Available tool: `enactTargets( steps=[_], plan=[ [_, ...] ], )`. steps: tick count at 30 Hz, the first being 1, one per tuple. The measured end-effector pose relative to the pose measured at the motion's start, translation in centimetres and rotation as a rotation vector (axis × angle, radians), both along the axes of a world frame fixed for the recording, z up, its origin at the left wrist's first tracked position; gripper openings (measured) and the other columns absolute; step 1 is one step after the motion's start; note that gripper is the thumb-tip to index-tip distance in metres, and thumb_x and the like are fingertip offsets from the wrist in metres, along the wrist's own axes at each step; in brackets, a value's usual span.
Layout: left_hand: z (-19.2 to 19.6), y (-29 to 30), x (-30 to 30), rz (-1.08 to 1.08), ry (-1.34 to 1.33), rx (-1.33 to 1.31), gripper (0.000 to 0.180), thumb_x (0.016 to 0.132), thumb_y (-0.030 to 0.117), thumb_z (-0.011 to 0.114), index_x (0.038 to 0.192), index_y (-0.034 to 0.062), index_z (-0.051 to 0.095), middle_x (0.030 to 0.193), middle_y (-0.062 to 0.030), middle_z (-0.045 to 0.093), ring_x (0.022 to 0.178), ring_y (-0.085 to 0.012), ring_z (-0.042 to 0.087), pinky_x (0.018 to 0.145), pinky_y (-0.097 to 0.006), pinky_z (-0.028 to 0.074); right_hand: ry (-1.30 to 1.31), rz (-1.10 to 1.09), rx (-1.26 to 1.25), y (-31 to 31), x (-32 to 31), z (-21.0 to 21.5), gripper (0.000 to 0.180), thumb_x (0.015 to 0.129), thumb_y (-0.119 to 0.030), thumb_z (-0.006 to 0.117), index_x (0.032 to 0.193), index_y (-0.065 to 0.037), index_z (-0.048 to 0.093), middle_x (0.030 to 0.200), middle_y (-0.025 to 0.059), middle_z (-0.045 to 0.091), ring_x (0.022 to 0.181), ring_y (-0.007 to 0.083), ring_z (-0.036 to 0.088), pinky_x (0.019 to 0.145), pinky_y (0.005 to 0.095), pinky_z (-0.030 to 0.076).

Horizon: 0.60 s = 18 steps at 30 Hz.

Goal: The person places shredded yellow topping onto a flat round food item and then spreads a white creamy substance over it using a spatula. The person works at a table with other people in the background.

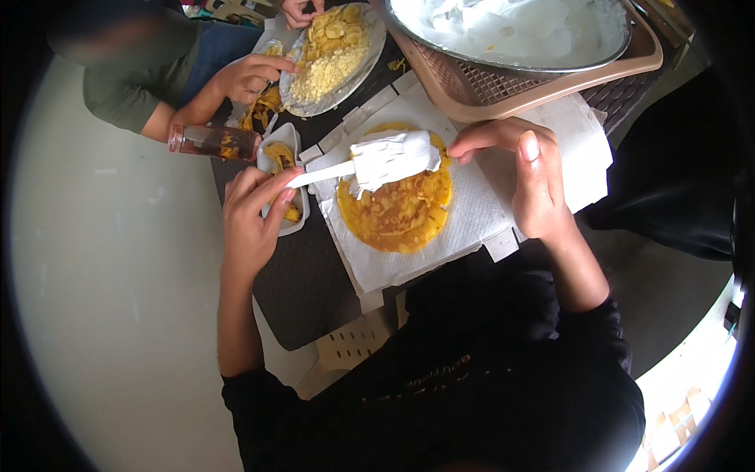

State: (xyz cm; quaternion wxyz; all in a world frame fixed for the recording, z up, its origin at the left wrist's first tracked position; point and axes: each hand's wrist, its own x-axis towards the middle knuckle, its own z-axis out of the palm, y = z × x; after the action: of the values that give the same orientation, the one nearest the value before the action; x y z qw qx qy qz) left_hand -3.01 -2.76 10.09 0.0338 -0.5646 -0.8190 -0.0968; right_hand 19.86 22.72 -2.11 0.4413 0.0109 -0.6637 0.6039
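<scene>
My left hand (257,206) grips the handle of a white spatula (326,174), its fingers and thumb closed near the end. Thick white cream (395,160) coats the spatula's head, which lies over the far part of a round, yellow-brown pancake (397,208). Some of the pancake's far edge shows behind the cream. Close to the pancake's right edge is my right hand (531,177), fingers curved and thumb raised apart, with nothing visible in it; whether a fingertip touches the pancake, I cannot tell. White paper towel (480,200) lies under the pancake.
A metal bowl (621,43) of white cream stands in a brown plastic basket (503,110). At the far left, another person's hands (250,77) are at a plate (377,47) of banana slices and grated cheese. A glass jar (212,143) and a white foam tray (303,224) with bananas sit nearby.
</scene>
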Motion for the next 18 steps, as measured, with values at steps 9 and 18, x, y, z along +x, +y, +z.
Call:
enactTargets(
  steps=[9,18],
  plan=[
    [-0.4,1.3,-0.7,-0.094,-0.111,-0.105,0.034,0.096,0.002,0.068,0.130,0.0068,0.073,0.096,-0.0124,0.065,0.085,-0.0268,0.063,0.079,-0.036,0.051,-0.005,0.008,-0.002,0.0,0.0,0.3,0.065,0.115,-0.040,0.032,0.099,0.008,0.074,0.092,0.0196,0.075,0.086,0.0290,0.073,0.083,0.0384,0.058],
    [-0.4,-0.4,-1.5,-0.004,-0.142,-0.111,0.039,0.096,-0.001,0.066,0.133,0.0104,0.074,0.093,-0.0128,0.062,0.083,-0.0269,0.063,0.078,-0.037,0.052,-0.003,0.024,-0.029,0.0,0.0,-0.1,0.068,0.114,-0.042,0.031,0.097,0.008,0.074,0.091,0.0201,0.075,0.085,0.0299,0.073,0.081,0.0389,0.058]
  ],
)
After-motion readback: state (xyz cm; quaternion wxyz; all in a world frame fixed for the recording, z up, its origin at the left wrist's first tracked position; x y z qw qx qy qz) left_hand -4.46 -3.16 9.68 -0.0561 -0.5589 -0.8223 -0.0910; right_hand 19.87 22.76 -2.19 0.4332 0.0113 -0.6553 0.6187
